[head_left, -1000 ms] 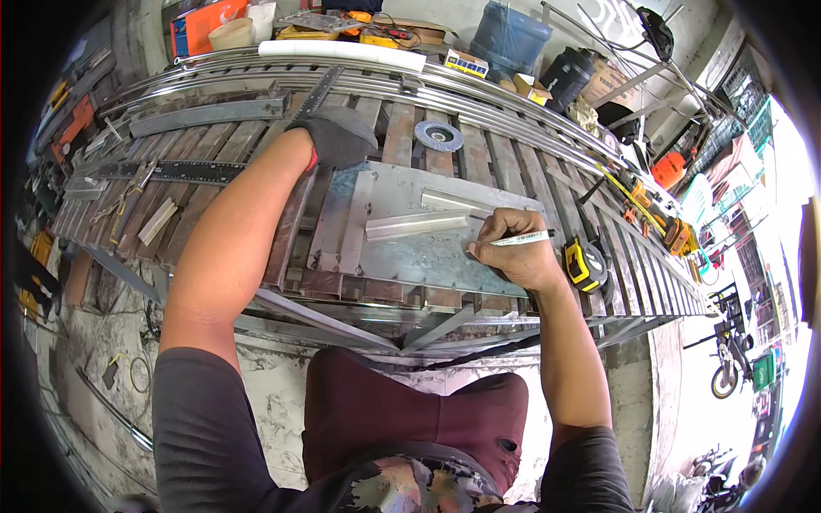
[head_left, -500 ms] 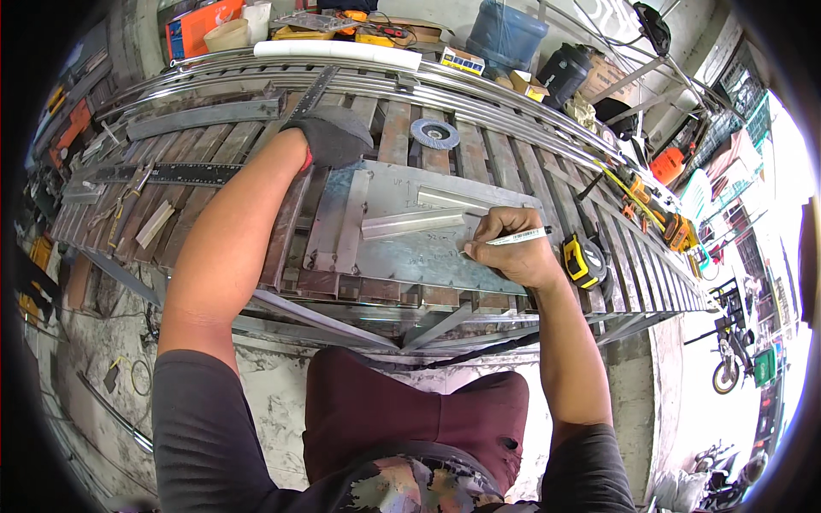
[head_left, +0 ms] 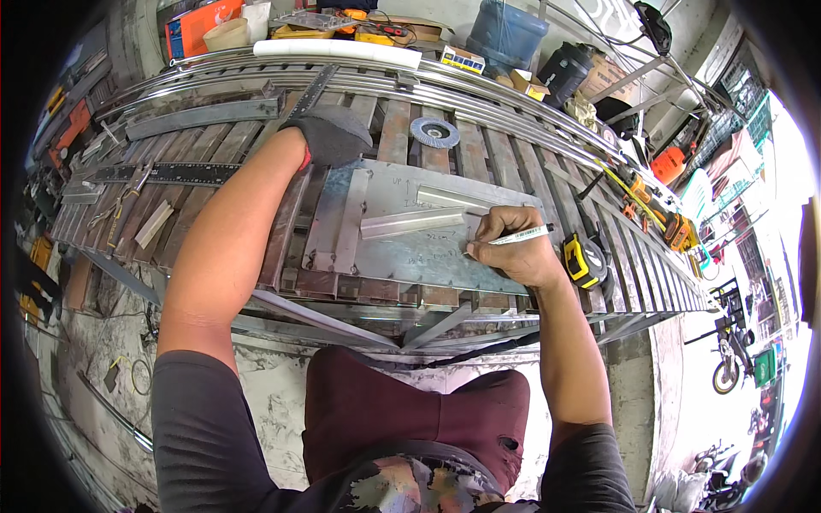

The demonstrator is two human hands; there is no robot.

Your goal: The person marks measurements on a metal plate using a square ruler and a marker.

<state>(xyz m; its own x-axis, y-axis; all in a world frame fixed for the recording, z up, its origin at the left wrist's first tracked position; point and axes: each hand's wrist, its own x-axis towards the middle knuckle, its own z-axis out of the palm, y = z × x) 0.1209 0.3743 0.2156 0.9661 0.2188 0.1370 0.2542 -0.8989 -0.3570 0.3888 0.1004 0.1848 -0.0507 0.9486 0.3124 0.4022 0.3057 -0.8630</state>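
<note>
A flat grey metal plate [head_left: 376,256] lies on the slatted bench, with handwritten marks on it. My bare right hand [head_left: 518,256] pinches a white marker [head_left: 523,235], its tip at the plate's surface beside the writing. Just left of that hand, a short metal angle piece [head_left: 410,224] lies across the plate, and another metal strip [head_left: 440,198] lies behind it. My left hand [head_left: 338,137], in a dark grey glove, rests at the plate's far left corner, beside a steel ruler blade [head_left: 312,92]. The glove's fingers cannot be made out separately.
A yellow and black tape measure [head_left: 584,261] sits right of my right hand. Behind the plate lies a grinding flap disc [head_left: 435,133]. Long shiny tubes [head_left: 359,84] run along the back. A black steel square [head_left: 188,173] and pliers [head_left: 128,201] lie left; a yellow power tool [head_left: 680,232] stands right.
My right hand and the marker tip have shifted very slightly rightward along the writing on the plate. My left hand stays in place.
</note>
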